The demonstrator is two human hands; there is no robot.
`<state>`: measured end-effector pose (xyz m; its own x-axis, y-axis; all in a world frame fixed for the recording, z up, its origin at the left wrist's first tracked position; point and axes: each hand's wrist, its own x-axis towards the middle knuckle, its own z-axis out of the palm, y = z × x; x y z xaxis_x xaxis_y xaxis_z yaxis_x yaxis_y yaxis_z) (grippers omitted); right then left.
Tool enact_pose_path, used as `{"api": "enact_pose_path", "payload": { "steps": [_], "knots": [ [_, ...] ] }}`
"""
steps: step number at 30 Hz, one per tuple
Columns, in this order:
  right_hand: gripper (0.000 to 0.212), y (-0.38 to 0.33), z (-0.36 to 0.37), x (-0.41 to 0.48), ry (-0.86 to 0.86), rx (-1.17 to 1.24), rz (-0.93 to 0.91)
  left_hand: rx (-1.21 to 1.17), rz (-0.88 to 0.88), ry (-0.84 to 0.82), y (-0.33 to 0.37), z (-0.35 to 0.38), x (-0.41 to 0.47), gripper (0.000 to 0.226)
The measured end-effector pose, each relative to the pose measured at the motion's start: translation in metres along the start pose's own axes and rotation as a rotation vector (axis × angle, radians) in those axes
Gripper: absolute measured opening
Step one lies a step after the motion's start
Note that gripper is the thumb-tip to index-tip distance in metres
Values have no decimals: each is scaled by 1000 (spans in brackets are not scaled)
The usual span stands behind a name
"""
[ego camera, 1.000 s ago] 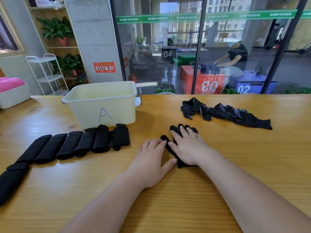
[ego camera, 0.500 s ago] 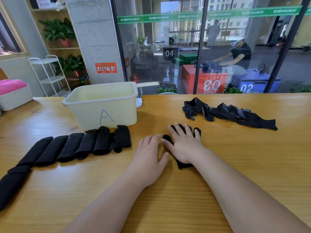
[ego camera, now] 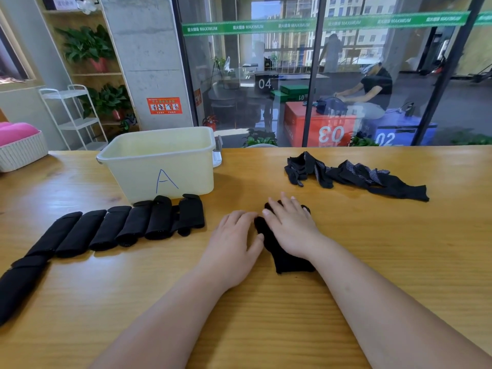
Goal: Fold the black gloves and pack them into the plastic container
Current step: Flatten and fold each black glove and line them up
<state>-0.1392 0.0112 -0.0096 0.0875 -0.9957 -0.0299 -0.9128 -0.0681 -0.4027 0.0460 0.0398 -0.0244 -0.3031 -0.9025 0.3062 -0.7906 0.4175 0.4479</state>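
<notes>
Black knitted fabric lies flat at the middle of the bench: one glove, cuff towards the person, fingertips pointing to twelve o'clock. The right hand presses down on it, palm flat, its fingers straight and slightly spread over the glove's finger end. The left hand rests flat on the wood just beside it at nine o'clock, fingers straight and close together, the thumb touching the glove's edge.

The bench is glossy yellow wood with a fine grain. At eleven o'clock from the hands stands the container, a pale cream plastic tub, rectangular with a rolled rim and a blue letter A drawn on its front; from this angle only its inner wall shows. In front of it, from ten round to eight o'clock, runs a row of folded gloves, soft black bundles lying side by side and touching. At one o'clock, well apart from the hands, lies a crumpled pile of loose gloves, some showing pale dotted grip patches. A white woven basket holding something pink sits at the far left edge
</notes>
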Motion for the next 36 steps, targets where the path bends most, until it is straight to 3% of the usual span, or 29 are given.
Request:
{"api": "enact_pose_path", "payload": {
  "steps": [2,4,8,11,20,27,36],
  "knots": [
    [64,6,-10,-11,34,56,-76,10,54,-18,2,-1,-2,57],
    [63,17,-17,-26,21,-53,-108,25,110,-67,5,0,-3,60],
    [74,42,-17,-47,-134,-202,-72,178,202,-207,6,8,-4,73],
    [77,54,-20,-53,-101,-159,-117,202,202,-234,6,10,-1,74],
    [75,70,-28,-83,-106,-105,-221,-58,252,-143,7,-7,-6,56],
    [29,72,-41,-85,51,46,-384,-159,367,-145,8,-6,-4,29],
    [26,73,-35,-83,122,-74,-407,-83,374,-122,6,-1,-3,22]
  ]
}}
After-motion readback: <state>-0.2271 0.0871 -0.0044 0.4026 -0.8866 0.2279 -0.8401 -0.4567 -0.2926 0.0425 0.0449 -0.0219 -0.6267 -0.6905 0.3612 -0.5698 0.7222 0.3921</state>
